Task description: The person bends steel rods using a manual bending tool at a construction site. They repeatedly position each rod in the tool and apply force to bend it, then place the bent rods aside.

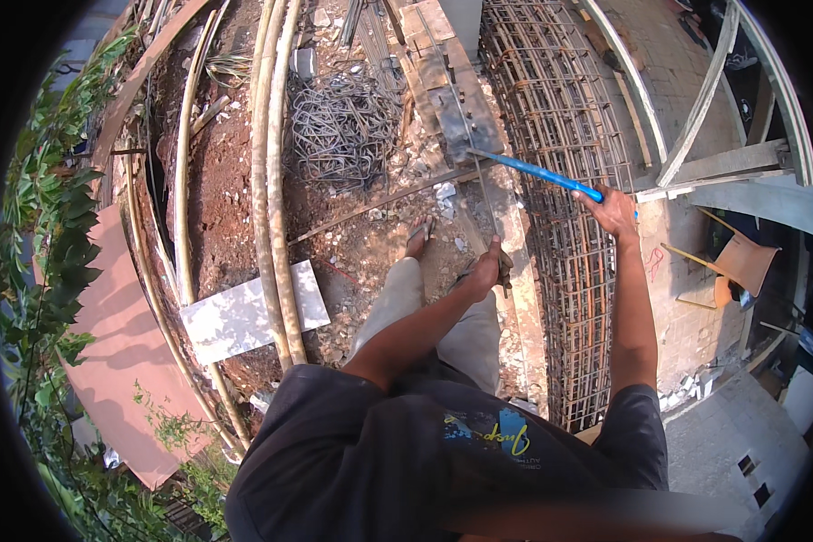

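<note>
My right hand [612, 213] is closed around the end of a blue bar [537, 170], which slants up and left. The bar's far end meets a thin steel rod [481, 185] at the edge of a dark metal plate [468, 125] on a wooden bench [427, 23]. Pegs stand up along the plate, and the rod runs beside them. Nearer to me, my left hand [486, 271] is shut on the rod's near part. Something brownish, perhaps a cloth or glove, shows at that hand; I cannot make it out clearly.
A long rebar cage [574, 199] lies to the right of the bench. Bent steel pieces [343, 126] form a heap on the left. Bamboo poles [271, 181] cross a white board [217, 318]. Rubble covers the ground by my feet. A brown chair [745, 257] is at far right.
</note>
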The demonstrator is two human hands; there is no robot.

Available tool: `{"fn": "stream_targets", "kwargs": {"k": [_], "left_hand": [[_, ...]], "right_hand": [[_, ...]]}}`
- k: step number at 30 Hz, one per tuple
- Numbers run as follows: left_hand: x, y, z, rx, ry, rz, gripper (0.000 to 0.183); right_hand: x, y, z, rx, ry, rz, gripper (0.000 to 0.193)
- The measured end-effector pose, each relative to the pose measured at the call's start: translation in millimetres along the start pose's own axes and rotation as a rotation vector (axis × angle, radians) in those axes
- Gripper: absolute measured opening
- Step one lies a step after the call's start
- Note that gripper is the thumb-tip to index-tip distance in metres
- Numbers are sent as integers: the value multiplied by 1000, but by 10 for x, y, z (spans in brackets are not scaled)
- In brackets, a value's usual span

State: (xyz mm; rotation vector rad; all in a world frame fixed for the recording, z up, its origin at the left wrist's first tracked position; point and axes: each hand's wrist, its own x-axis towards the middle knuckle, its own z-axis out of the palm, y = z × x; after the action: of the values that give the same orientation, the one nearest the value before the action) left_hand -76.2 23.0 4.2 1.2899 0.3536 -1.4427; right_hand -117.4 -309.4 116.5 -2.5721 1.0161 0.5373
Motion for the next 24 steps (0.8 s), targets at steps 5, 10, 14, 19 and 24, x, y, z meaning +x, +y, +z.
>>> {"fn": "stream_targets", "kwargs": {"k": [5,10,14,19,24], "left_hand": [[-17,-8,-133,54,-13,26,77],[-106,4,-549,168,1,6,77],[-397,638,-1290,471,-3,-38,81],[-434,1745,-2419,1141,57,116,83],[-305,1347,-2385,1046,177,254,78]], "right_hand": [[-70,40,260,32,69,28,81],[-460,-57,634,86,74,190,83],[-1093,-982,892,163,127,483,78],[-1625,-2463,1860,519,207,857,69],[-1775,-2049,1965,547,204,715,64]]}}
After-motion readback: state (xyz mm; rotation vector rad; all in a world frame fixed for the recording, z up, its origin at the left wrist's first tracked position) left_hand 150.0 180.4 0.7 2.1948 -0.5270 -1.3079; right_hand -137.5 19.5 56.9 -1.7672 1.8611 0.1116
